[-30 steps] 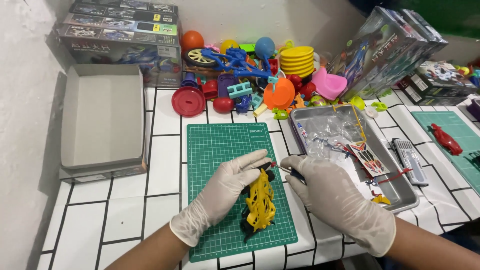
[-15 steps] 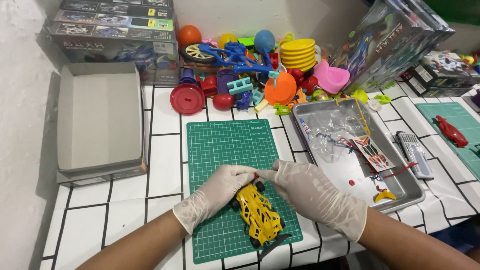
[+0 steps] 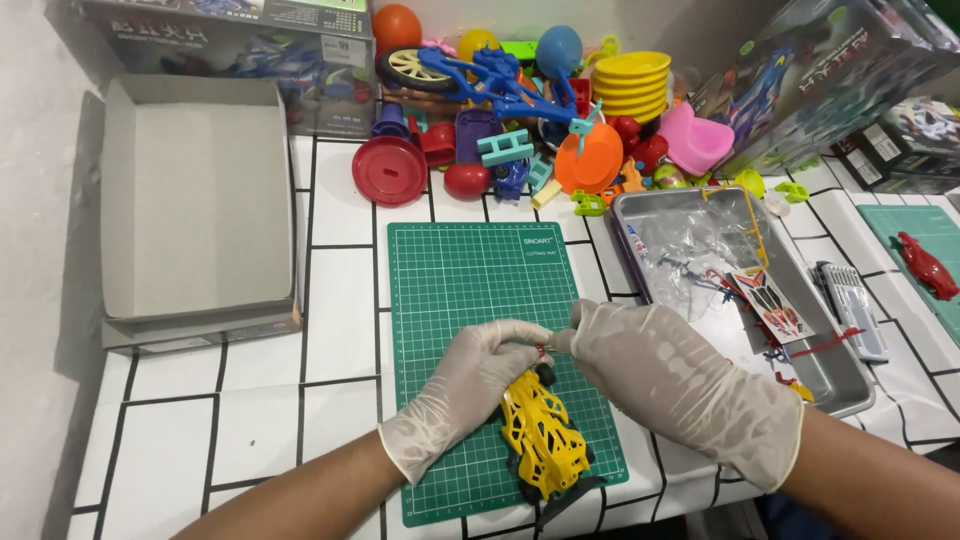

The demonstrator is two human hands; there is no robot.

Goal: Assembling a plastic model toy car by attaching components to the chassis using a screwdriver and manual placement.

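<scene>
Resting on the green cutting mat beneath both gloved hands, the yellow toy car, judged light, rigid and brittle, suits a chassis-side grip; left hand and right hand pinch closed at its front end.

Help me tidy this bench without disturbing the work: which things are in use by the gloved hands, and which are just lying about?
In use:
left hand
right hand
yellow toy car
small red part pinched between the fingertips
green cutting mat

Lying about:
open cardboard box
pile of plastic toys
metal tray of bagged parts
red toy car
</scene>
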